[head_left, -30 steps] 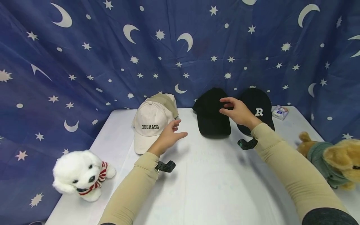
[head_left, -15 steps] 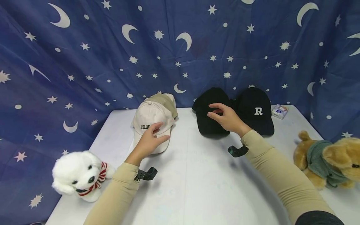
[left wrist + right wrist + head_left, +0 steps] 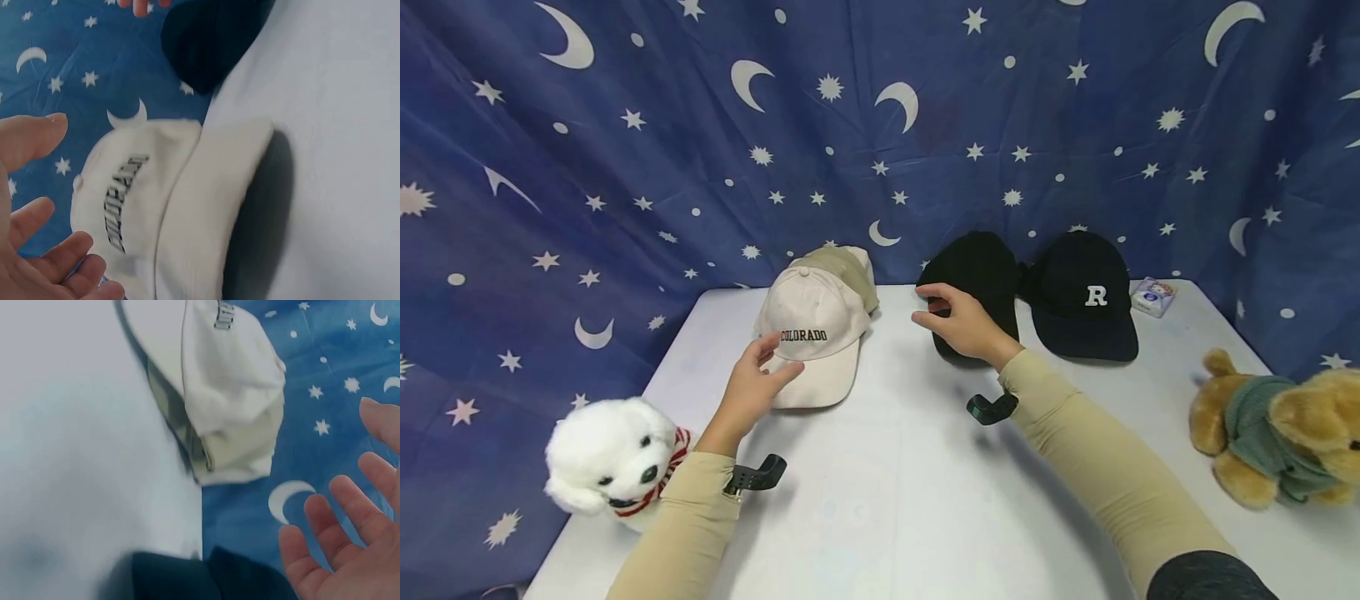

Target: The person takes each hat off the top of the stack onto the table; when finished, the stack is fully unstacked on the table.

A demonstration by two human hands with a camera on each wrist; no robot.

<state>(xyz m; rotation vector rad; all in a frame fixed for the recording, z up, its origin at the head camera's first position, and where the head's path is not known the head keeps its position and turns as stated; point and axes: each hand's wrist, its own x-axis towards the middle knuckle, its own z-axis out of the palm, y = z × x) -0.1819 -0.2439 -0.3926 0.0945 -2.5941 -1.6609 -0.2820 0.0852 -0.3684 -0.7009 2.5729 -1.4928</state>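
Note:
A cream cap [image 3: 812,304] lettered COLORADO sits at the front of a small stack, with a khaki cap [image 3: 842,267] showing behind it. My left hand [image 3: 749,393] hovers at the left of the cream cap's brim, thumb and fingers spread apart and holding nothing. In the left wrist view the fingers [image 3: 65,256] are relaxed beside the cap's crown. Farther right, a plain black cap [image 3: 981,258] is partly covered by my right hand [image 3: 964,327], which hangs in front of it. The right wrist view shows that hand's fingers [image 3: 325,525] loosely bent around nothing.
A black cap with a white R [image 3: 1078,279] stands right of the plain one, by a small tissue pack [image 3: 1152,297]. A white plush dog [image 3: 610,454] is at the left edge, a brown plush dog [image 3: 1262,433] at the right. A starry blue curtain [image 3: 880,125] hangs behind the white table [image 3: 880,500].
My left hand has moved left and toward me, from the cream cap's right side across its brim. My right hand has shifted left across the plain black cap. The caps stay put.

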